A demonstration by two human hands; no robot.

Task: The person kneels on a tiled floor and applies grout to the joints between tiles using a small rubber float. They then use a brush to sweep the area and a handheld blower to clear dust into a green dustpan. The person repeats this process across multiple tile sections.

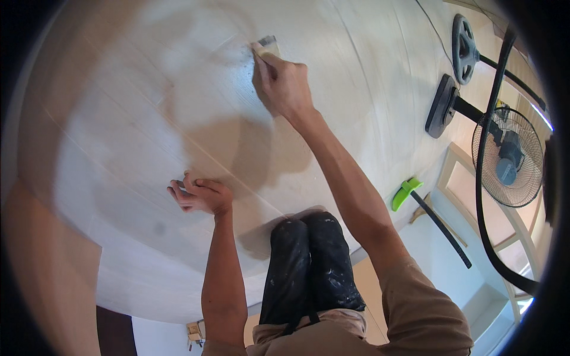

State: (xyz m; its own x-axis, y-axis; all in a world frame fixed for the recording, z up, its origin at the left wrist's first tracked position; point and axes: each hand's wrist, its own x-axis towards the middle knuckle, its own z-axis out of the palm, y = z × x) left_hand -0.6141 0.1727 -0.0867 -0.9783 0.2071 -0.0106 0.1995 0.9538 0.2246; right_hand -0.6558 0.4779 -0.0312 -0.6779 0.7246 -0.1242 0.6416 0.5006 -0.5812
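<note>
My right hand (pixel 284 80) is stretched far forward over a pale plank floor (pixel 332 142). Its fingers are closed on a small flat scraper-like tool (pixel 268 41) with a dark grey edge, held against the floor; the fingers hide much of it. Nearer and to the left, my left hand (pixel 205 194) hovers over the floor with its fingers curled. A small dark thing shows between those fingers, too little of it to name. Thin seams run between the planks, and both arms cast shadows. A bright patch shines on the floor beside my right hand.
On the right, a black standing fan (pixel 506 160) and a grey round base (pixel 465 48) with a pole stand close together. Nearer lies a bright green tool head (pixel 406 193) with a black handle. A brown wooden panel (pixel 47 255) borders the left. My dark trousers (pixel 312 267) are speckled white.
</note>
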